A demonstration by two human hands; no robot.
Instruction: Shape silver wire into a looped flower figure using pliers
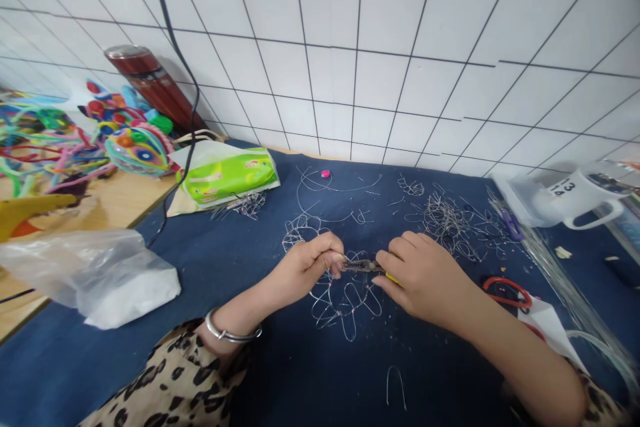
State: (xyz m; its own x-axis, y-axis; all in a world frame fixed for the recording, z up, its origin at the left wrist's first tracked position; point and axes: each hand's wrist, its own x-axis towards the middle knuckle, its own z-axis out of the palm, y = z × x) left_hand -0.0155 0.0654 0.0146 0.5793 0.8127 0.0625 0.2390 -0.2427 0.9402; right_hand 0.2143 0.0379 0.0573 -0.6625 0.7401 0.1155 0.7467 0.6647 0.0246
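Observation:
My right hand (pixel 420 277) is wrapped round the yellow handles of a pair of pliers (pixel 364 265), whose jaws point left. My left hand (pixel 313 263) pinches part of a wire flower shape (pixel 345 310) right at the plier tips. Looped silver petals with small pink beads hang below and behind both hands. Exactly what the jaws grip is hidden by my left fingertips. Another looped wire piece (pixel 295 233) lies just behind my left hand. A single bent wire (pixel 396 387) rests on the blue cloth nearer to me.
Tangled wire (pixel 445 223) and straight wire lengths (pixel 560 267) lie at right, near red-handled scissors (pixel 507 293) and a white mug (pixel 580 197). To the left are a green tissue pack (pixel 230 177), a plastic bag (pixel 130 287) and a black cable (pixel 193 113). A tiled wall (pixel 380 73) stands behind.

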